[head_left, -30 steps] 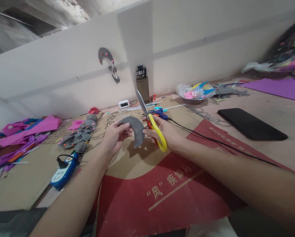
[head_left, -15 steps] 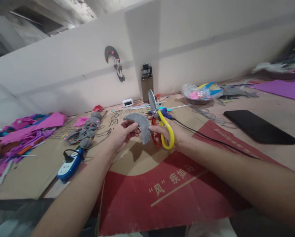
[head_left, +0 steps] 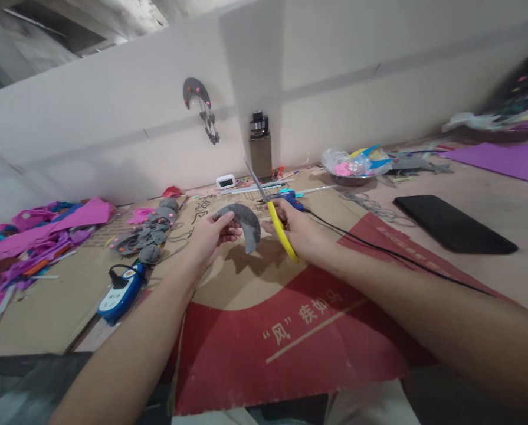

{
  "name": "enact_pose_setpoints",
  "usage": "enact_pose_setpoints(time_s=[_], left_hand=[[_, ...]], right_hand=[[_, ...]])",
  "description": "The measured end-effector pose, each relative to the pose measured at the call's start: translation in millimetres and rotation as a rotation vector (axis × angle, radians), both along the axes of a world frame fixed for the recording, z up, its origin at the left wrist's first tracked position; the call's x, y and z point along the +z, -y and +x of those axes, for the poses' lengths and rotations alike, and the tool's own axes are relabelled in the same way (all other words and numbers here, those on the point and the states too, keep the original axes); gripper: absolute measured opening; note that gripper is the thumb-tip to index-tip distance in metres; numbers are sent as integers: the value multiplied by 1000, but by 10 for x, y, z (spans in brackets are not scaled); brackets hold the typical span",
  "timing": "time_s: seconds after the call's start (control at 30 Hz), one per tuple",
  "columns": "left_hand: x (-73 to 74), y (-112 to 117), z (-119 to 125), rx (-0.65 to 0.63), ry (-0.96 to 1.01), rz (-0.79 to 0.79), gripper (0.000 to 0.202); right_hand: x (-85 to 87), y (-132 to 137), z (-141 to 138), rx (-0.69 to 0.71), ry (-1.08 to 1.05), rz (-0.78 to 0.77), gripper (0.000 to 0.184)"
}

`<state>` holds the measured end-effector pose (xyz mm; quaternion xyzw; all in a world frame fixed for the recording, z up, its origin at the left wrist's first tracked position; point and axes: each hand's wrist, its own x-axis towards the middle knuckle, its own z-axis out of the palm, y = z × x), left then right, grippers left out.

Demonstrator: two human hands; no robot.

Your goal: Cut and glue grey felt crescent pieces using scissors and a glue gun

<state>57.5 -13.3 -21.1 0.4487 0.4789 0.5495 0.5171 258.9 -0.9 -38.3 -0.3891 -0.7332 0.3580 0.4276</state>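
Between thumb and fingers, my left hand (head_left: 215,237) pinches a grey felt crescent (head_left: 246,225) by its left end, above the cardboard. A pair of scissors with yellow handles (head_left: 282,232) is in my right hand (head_left: 292,227), blades pointing up and away to the left. The scissors and the crescent are apart, with a small gap between my right fingertips and the felt. Behind my right hand lies a blue glue gun (head_left: 295,202) with a black cord. A similar grey crescent (head_left: 197,91) with pink dots and hanging strings is on the wall.
Red-and-tan cardboard (head_left: 317,354) covers the table in front of me. A blue-white power strip (head_left: 123,295) and grey felt pieces (head_left: 146,233) lie left, beyond them pink and purple scraps (head_left: 55,233). A bottle (head_left: 261,150), a bowl (head_left: 356,179) and a black phone (head_left: 453,224) stand or lie behind and right.
The crescent has come away from my right fingers and is held by my left hand alone. My right hand has turned the scissors, so the blades tilt left and the handles show edge-on.
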Motion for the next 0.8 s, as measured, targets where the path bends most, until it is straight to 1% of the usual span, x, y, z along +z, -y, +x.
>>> enact_pose_setpoints(time_s=[0.07,0.13,0.23,0.3,0.4,0.53,0.8], left_hand=[[12,-25,-56,91,-8,1,27],[33,-43,-120,167,-17,19,26],[68,-54,-198,222,-49,73,29],[84,-54,-228,242,-81,96,30],[92,-55,-243,265,-117,119,29],[91,-55,-244,278,-116,139,29],[93,-48,-263,287,-141,187,28]], right_hand=[[47,13,31,-60,252,151,40],[67,16,60,-92,470,266,39],[32,-9,96,-127,699,396,41],[-7,-34,113,-160,792,433,43],[-34,-56,126,-181,851,479,43],[-16,-45,130,-155,880,541,45],[-26,-27,131,-135,915,565,44]])
